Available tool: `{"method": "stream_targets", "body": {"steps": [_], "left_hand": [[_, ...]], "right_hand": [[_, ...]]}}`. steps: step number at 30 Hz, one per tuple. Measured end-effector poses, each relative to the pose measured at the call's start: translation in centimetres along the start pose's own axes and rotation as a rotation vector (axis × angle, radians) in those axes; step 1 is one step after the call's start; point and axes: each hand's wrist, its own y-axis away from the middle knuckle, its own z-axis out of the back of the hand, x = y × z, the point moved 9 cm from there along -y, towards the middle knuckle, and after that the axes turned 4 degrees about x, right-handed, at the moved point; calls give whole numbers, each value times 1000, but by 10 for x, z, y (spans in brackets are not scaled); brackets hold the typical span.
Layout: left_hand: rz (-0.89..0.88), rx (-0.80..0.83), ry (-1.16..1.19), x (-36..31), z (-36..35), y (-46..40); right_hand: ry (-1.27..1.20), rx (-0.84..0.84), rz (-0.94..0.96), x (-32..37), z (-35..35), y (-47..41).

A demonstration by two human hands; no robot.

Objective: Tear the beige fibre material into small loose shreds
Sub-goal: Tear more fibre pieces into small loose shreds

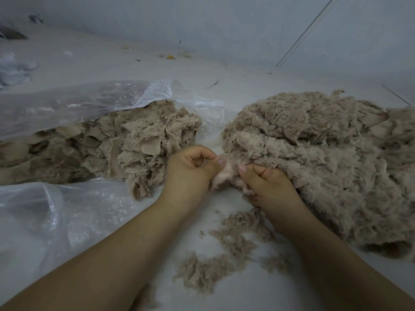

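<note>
Both hands pinch one pale tuft (221, 176) at the near edge of the big beige fibre heap (314, 158): left hand (190, 169) and right hand (267, 185) (thumbs almost touching). Best pull apart sideways, keeping shreds small.

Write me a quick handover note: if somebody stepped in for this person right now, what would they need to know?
Left hand and right hand: both pinch one small beige fibre tuft between them, thumbs on top, ready to pull it apart.
Where things are: a big fluffy pile lies on the right, touching the right hand. A clear plastic bag on the left holds flatter fabric-like pieces.
Done: loose shreds lie scattered on the white surface between the forearms.
Left: tear this tuft, then carry on; much material apparently remains, though which heap is finished I cannot tell.
</note>
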Motion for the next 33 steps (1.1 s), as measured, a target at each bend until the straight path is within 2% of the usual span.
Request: {"method": "stream_targets", "body": {"steps": [3, 6, 9, 12, 18, 26, 29, 33], "left_hand": [[72, -91, 120, 5, 17, -5], [74, -3, 141, 3, 6, -1], [-17, 90, 55, -5, -13, 6], [-38, 126, -22, -5, -22, 10], [187, 101, 56, 16, -8, 4], [330, 292, 89, 18, -25, 13], [396, 244, 76, 20, -9, 13], [350, 169, 73, 13, 5, 7]], "right_hand": [[3, -26, 12, 1, 4, 0], [-29, 1, 50, 5, 0, 0], [-72, 81, 71, 9, -8, 2], [-5, 81, 81, 11, -7, 3], [-89, 15, 9, 4, -2, 0], [-164, 58, 23, 10, -9, 4], [-136, 14, -8, 5, -4, 1], [-150, -3, -20, 4, -2, 1]]}}
